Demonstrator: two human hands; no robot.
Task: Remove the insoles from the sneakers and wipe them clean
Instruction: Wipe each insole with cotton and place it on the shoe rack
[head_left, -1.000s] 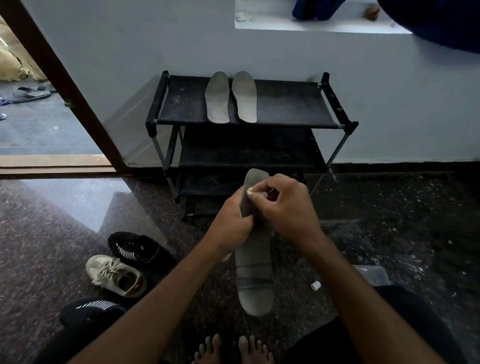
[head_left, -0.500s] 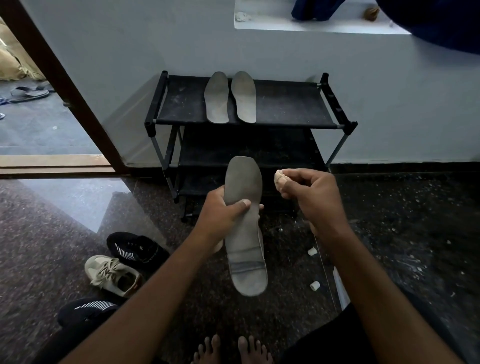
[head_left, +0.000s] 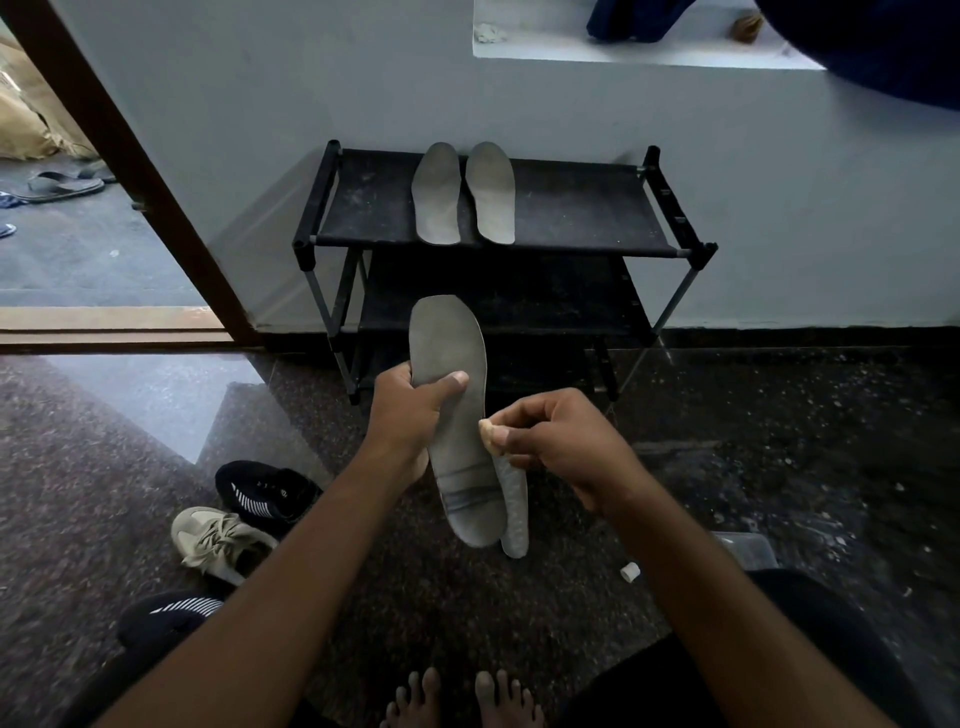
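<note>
My left hand (head_left: 410, 410) grips a grey insole (head_left: 457, 441) upright in front of me, thumb across its face. A second insole (head_left: 514, 506) shows behind it, along its lower right edge. My right hand (head_left: 561, 441) pinches a small pale wad (head_left: 489, 432) and holds it against the right edge of the front insole. Two more grey insoles (head_left: 462, 192) lie side by side on the top shelf of the black shoe rack (head_left: 571, 208). A black sneaker (head_left: 267, 493) and a beige sneaker (head_left: 218, 538) sit on the floor at lower left.
Another dark striped sneaker (head_left: 171, 613) lies near my left leg. A small white scrap (head_left: 629, 570) and a clear plastic lid (head_left: 748, 548) rest on the speckled floor to the right. An open doorway (head_left: 78, 234) with sandals outside is at left. My bare feet (head_left: 462, 696) are at the bottom.
My right hand has come down from beside the insole's top to its right edge at mid-length, bringing the wad against it. The insole has turned to face me.
</note>
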